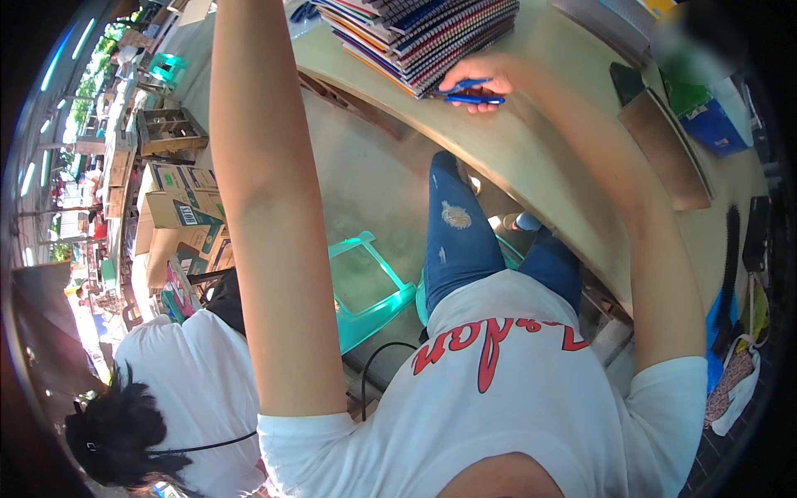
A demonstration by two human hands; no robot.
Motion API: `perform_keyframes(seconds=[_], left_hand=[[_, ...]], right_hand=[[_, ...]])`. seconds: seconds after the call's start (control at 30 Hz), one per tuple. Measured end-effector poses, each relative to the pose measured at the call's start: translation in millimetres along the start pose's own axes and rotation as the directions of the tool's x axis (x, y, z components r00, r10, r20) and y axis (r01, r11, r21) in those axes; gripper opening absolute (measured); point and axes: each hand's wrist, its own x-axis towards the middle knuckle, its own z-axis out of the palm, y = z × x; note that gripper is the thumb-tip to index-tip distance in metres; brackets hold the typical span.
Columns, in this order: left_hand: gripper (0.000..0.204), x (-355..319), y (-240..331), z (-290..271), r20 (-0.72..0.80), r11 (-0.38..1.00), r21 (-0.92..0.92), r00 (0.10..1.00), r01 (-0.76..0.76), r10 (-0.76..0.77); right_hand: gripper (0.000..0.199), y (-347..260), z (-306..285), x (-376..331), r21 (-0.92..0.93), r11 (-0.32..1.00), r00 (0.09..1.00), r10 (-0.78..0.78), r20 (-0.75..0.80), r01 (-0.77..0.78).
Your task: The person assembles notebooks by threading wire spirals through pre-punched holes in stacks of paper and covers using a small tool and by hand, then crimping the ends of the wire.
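Observation:
My right hand is closed round a pair of blue-handled pliers at the table's near edge. The tips of the pliers point left, at the lower corner of a tall stack of spiral-bound notebooks. Dark coils and coloured covers show along the near side of the stack. My left forearm reaches straight up past the top edge of the picture. That hand lies outside the view, so what it touches is hidden.
The pale table curves across the right. On it are a brown board, a blue-and-green box and a dark phone-like object. A green plastic stool stands left of my legs. Another person sits near cardboard boxes.

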Motion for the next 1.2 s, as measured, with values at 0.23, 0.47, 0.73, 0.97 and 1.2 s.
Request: perform_keyframes(seconds=[0.23, 0.47, 0.73, 0.97, 1.2], left_hand=[[0.039, -59.5, -37.4, 30.6, -0.138, 0.875, 0.48, 0.98, -0.059, 0.142], [0.07, -88.2, -22.1, 7.2, -0.161, 0.908, 0.333, 0.934, -0.252, 0.318], [0.085, -208.0, -187.2, -130.7, -0.587, 0.971, 0.091, 0.8, 0.219, -0.125], [0.094, -234.4, -233.7, -77.6, -0.31, 0.904, -0.33, 0.873, 0.272, -0.376], [0.075, -221.6, -265.1, -71.0, -0.444, 0.976, -0.21, 0.884, 0.056, -0.146]], right_hand=[[0.049, 120.9, 76.6, -64.0, -0.699, 0.707, 0.311, -0.693, -0.651, 0.111], [0.056, 184.3, 79.6, -116.4, -0.677, 0.722, 0.087, -0.672, -0.735, -0.145], [0.082, 85.3, 82.9, -33.8, 0.248, 0.511, 0.401, -0.212, -0.891, 0.823], [0.104, -2.3, 63.0, 13.8, 0.452, 0.147, 0.473, -0.179, -0.863, 0.88], [0.086, -13.4, 50.7, 41.4, 0.33, -0.004, 0.322, -0.204, -0.925, 0.944]])
